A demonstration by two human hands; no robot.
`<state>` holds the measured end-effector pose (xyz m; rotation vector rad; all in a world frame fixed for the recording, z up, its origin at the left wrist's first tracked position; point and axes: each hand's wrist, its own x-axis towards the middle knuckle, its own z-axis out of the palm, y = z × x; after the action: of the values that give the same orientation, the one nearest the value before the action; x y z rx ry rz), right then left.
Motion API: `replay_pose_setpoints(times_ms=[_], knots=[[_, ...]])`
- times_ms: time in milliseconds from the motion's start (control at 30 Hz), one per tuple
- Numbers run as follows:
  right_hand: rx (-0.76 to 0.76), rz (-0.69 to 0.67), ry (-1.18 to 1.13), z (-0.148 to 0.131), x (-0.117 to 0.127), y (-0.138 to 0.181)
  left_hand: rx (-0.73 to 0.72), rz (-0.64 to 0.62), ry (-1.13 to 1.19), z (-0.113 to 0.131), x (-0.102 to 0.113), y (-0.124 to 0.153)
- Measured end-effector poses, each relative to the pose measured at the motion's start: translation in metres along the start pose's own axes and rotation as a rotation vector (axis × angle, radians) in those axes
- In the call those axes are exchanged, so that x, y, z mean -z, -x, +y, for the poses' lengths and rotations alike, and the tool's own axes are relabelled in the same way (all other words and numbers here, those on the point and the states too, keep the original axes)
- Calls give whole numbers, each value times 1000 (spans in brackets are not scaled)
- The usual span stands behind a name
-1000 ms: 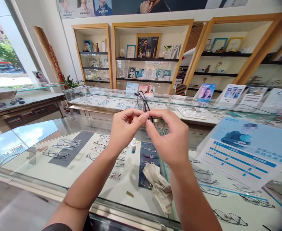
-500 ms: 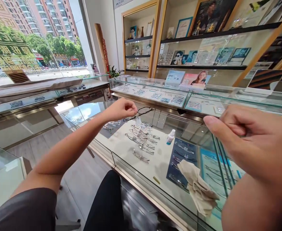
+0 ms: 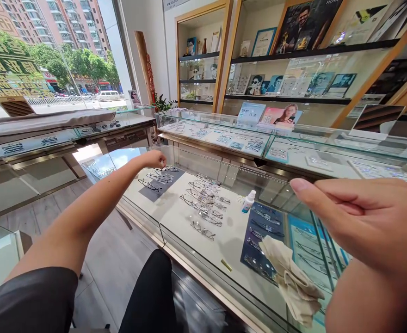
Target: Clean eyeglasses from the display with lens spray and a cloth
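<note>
My left hand (image 3: 155, 159) is closed, its fingers pinching a pair of dark-framed eyeglasses (image 3: 170, 169) low over the far end of a grey mat (image 3: 162, 191). More eyeglasses (image 3: 150, 185) lie on that mat, close to the hand. Near the camera on the right, my right hand (image 3: 366, 217) makes a loose fist with the thumb laid forward; nothing shows in it. Several eyeglasses (image 3: 203, 203) lie in rows in the middle of the display case. Below and left of the right hand is a crumpled beige cloth (image 3: 292, 282).
A white spray bottle (image 3: 248, 202) stands beside a dark blue mat (image 3: 255, 226) with several eyeglasses. A small gold strip (image 3: 226, 265) lies near the front edge of the glass case (image 3: 203, 275). Another glass counter (image 3: 220, 121) runs behind, with shelves (image 3: 290, 53) beyond.
My left hand has moved left and away with the eyeglasses, lowering them to the grey mat. My right fist has dropped slightly.
</note>
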<state>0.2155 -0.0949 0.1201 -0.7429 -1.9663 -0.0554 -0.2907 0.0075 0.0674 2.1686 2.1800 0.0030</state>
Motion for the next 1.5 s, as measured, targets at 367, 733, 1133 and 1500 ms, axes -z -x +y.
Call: replay_pose_setpoints(times_ms=[367,733,1133,1500], knots=[[75,-101,68,7,-9,-3,49,20,-19,-21,-53,-91],[120,-149,125,6,-16,-7,13,-11,-33,-41,-71,-100],[133,-176,129,5,-16,-8,-21,105,-39,-44,-80,-101],[200,-249,106,6,-22,-7,26,76,-31,-49,-79,-68]])
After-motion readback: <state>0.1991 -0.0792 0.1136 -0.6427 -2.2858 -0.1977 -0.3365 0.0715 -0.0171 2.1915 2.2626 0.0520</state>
